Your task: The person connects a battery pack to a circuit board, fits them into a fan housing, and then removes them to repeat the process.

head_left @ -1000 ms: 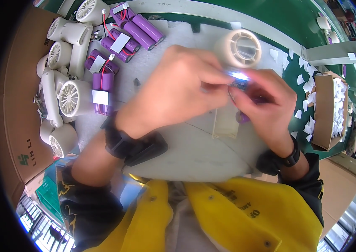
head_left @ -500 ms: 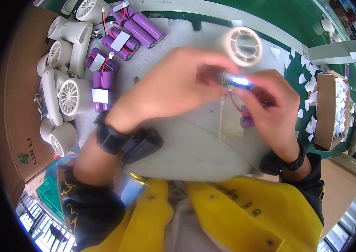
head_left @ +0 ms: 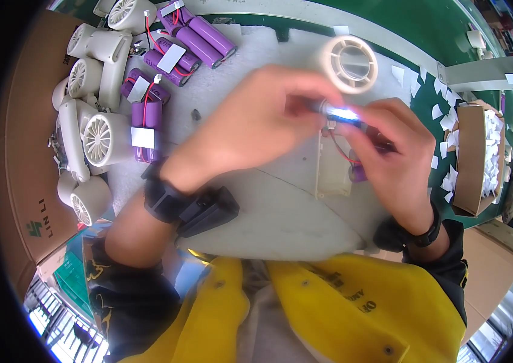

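Observation:
Between my fingertips is a small circuit board (head_left: 342, 115) with a bright white light on it. My left hand (head_left: 256, 121) pinches its left end, and my right hand (head_left: 392, 151) pinches its right end. A red wire (head_left: 342, 154) runs down from a white connector under the board toward a purple battery (head_left: 358, 173), mostly hidden behind my right hand. Below my hands lies a cream plastic housing (head_left: 332, 178), partly covered. Just beyond them stands a cream round fan head (head_left: 348, 65) with an open ring. The fingers are blurred and overlap the board.
At left are several cream fan bodies (head_left: 102, 139) beside a cardboard box (head_left: 26, 163). Several purple battery packs (head_left: 202, 45) with wires and white pads lie toward the back left. An open carton of white paper pieces (head_left: 474, 160) stands at right, with loose pieces around it.
Both hands stay at nearly the same place, with the lit board still between them. My left wrist has shifted slightly to the right.

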Demonstrator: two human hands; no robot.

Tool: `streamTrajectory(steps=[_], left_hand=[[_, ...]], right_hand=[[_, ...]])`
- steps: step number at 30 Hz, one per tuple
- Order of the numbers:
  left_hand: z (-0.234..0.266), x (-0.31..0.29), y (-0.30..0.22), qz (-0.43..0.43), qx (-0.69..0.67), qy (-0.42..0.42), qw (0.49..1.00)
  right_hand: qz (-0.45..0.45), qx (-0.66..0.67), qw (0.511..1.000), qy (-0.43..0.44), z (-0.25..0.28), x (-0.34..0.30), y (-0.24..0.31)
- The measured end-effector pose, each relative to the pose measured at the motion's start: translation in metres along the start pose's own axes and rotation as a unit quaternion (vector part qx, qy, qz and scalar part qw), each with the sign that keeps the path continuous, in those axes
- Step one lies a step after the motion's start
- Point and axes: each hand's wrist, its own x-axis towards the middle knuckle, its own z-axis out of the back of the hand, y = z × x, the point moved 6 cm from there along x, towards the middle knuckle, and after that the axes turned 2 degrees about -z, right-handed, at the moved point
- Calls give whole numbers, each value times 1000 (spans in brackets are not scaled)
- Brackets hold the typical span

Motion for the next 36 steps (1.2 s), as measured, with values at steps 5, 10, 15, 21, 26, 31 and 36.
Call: streamTrajectory(steps=[5, 10, 15, 21, 26, 31, 36], left_hand=[[-1, -1, 1, -17, 18, -54, 998], [-2, -2, -4, 10, 130, -19, 991], [-4, -2, -8, -31, 193, -4, 981], [-4, -1, -4, -26, 119, -40, 992], [7, 1, -11, -66, 188, -25, 980], [12, -1, -13, -91, 186, 8, 978], [9, -1, -7, -6, 151, -17, 988]], right_hand=[[26, 15, 999, -34, -1, 2, -3], [-80, 76, 993, 43, -4, 5, -15], [-137, 115, 974, 141, -6, 5, -22], [-24, 138, 967, 214, 4, 4, -7], [34, 8, 987, 159, 20, 7, -3], [80, -115, 983, 120, 33, 4, 0], [112, -146, 979, 88, 29, -3, 7]])
